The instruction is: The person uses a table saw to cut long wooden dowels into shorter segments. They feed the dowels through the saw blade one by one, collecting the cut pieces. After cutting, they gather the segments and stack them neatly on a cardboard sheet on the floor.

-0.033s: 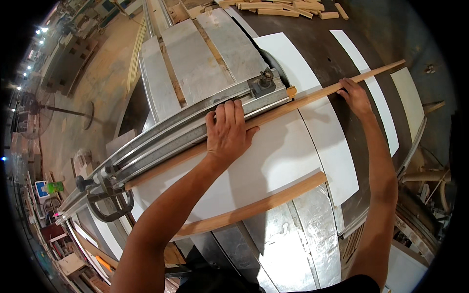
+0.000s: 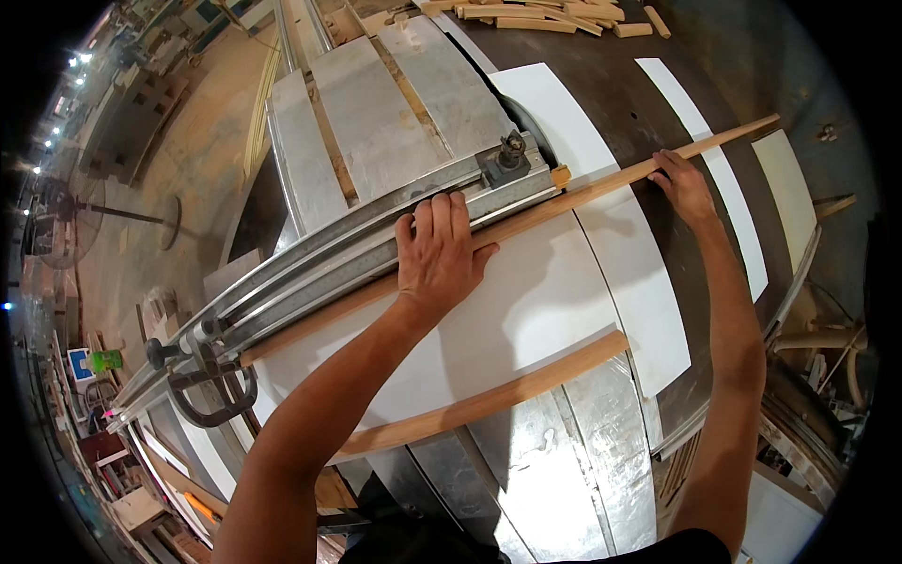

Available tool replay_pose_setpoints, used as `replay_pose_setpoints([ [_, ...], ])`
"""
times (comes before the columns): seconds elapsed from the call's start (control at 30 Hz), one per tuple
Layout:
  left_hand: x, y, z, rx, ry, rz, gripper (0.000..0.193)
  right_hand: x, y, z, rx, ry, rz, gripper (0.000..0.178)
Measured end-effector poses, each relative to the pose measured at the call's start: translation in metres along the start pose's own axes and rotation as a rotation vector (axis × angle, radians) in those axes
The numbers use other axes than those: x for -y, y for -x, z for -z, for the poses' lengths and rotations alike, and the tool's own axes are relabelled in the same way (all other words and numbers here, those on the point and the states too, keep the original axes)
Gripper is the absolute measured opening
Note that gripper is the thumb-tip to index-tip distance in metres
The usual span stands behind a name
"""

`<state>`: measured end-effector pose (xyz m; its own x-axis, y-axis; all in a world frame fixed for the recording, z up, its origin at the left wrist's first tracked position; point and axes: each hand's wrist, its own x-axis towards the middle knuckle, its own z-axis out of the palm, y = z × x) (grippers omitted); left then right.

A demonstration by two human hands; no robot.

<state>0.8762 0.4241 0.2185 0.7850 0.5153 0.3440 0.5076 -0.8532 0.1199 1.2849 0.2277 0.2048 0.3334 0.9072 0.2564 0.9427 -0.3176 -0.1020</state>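
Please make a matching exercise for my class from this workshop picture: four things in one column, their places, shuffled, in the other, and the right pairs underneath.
Column one
1. The person's left hand
2. The person's right hand
3. The C-shaped clamp
4. The short wooden pieces

Column two
A. At the left end of the metal fence
B. On the dark tabletop, at the top of the picture
C. With its fingers over the metal fence
D. On the long wooden strip, beyond the right end of the fence

Right pairs: 1-C, 2-D, 3-A, 4-B
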Motion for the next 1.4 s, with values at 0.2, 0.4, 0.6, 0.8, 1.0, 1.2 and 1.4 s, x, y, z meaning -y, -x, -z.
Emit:
replay_pose_setpoints([
  [0.2, 0.000, -0.002, 0.000, 0.026, 0.031, 0.018, 0.083, -0.006, -0.002, -0.002, 0.001, -0.002, 0.025, 0.037],
  [0.4, 0.001, -0.001, -0.001, 0.038, 0.036, 0.035, 0.083, -0.003, -0.006, -0.003, 0.023, -0.004, 0.014, 0.036],
  [0.6, 0.002, -0.002, 0.002, 0.046, 0.066, 0.033, 0.083, -0.002, -0.005, 0.000, 0.047, 0.011, 0.008, 0.035],
  [0.8, 0.002, -0.003, 0.003, 0.058, 0.053, 0.036, 0.083, 0.004, 0.003, 0.010, 0.058, 0.009, -0.088, 0.036],
  [1.0, 0.000, -0.002, 0.002, 0.022, 0.064, 0.030, 0.083, -0.004, 0.039, 0.027, 0.138, 0.115, -0.157, 0.046],
  [1.2, 0.000, 0.001, 0.002, -0.034, 0.042, 0.039, 0.083, 0.009, 0.082, 0.046, 0.216, 0.033, -0.183, 0.056],
  [1.4, 0.003, 0.004, 0.000, -0.064, 0.026, 0.030, 0.080, 0.028, 0.104, 0.062, 0.317, 0.073, -0.164, 0.057],
])
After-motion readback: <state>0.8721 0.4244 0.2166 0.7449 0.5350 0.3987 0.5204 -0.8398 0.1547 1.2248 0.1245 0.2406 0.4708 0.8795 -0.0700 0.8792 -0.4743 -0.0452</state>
